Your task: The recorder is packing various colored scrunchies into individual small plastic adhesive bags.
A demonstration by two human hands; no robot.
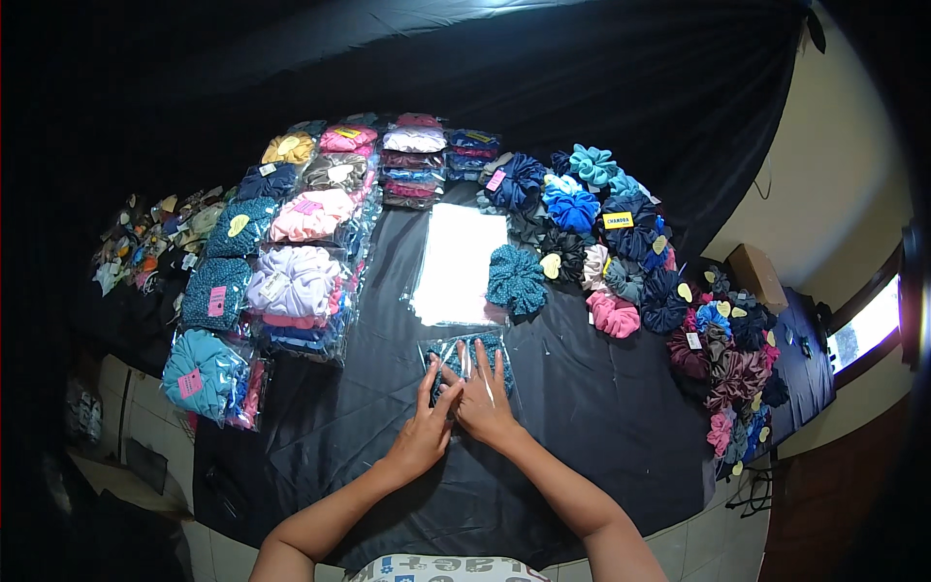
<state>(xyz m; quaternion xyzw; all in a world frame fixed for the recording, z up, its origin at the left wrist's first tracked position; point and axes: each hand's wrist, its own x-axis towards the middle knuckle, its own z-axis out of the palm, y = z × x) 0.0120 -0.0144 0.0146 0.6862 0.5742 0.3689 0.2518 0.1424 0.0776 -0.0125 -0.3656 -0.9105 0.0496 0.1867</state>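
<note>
In front of me on the black cloth lies a clear plastic packet (448, 347) with a teal dotted scrunchie inside. My right hand (485, 400) rests flat on it, fingers spread over the plastic. At the packet's left lower side is my left hand (430, 419), its fingers stretched out and the tips touching the plastic beside my right hand. The hands partly cover the packet. Just beyond it sit a stack of white sheets or clear bags (460, 262), bright with glare, and an unpacked teal dotted scrunchie (516, 281).
Bagged scrunchies stand in stacks on the left (294, 281) and at the back (414, 160). Loose scrunchies with tags (630, 238) pile up along the right, running to the table's edge (732, 378). A mixed heap of fabric pieces (160, 238) lies far left. A cardboard box (758, 274) stands right.
</note>
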